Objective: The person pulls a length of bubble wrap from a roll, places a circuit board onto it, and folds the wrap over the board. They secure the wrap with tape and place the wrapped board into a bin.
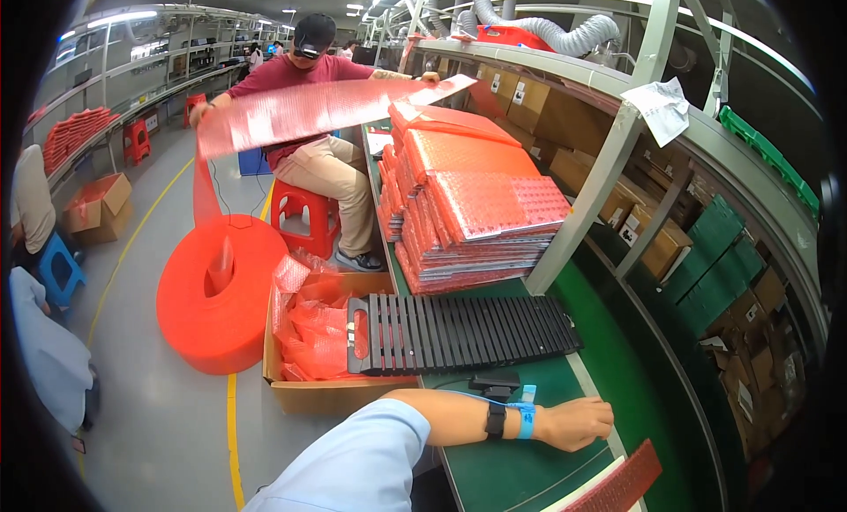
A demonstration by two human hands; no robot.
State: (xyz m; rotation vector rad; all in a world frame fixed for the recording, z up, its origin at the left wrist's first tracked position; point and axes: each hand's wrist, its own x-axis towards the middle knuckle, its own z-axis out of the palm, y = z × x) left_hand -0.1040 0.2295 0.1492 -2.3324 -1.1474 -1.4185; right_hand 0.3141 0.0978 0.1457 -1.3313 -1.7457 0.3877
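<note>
- The stack of red bubble-wrapped packs, upper centre to right, looks uneven; a knock could plausibly send the upper packs sliding, since the film seems slick and the layers sit askew.
- The black slatted rack, mid-frame, juts at its left end over the open cardboard carton; a push that way might tip it in.
- The thin blue cord running to the blue wrist strap could snag on the black device beside it if the arm pulled away quickly.
- The co-worker, upper left, holds a long red bubble-wrap strip taut above the big red roll; a hard tug could crease or tear it.
- The left hand, lower right, has its fingers curled loosely inward, back of the hand up, over the green bench. The palm is hidden, so I cannot tell whether they grip anything.
- The red bubble-wrap piece lies nearest, just below that hand at the lower edge, apart from the fingers.
- The right hand is out of sight; its fingers cannot be judged.
</note>
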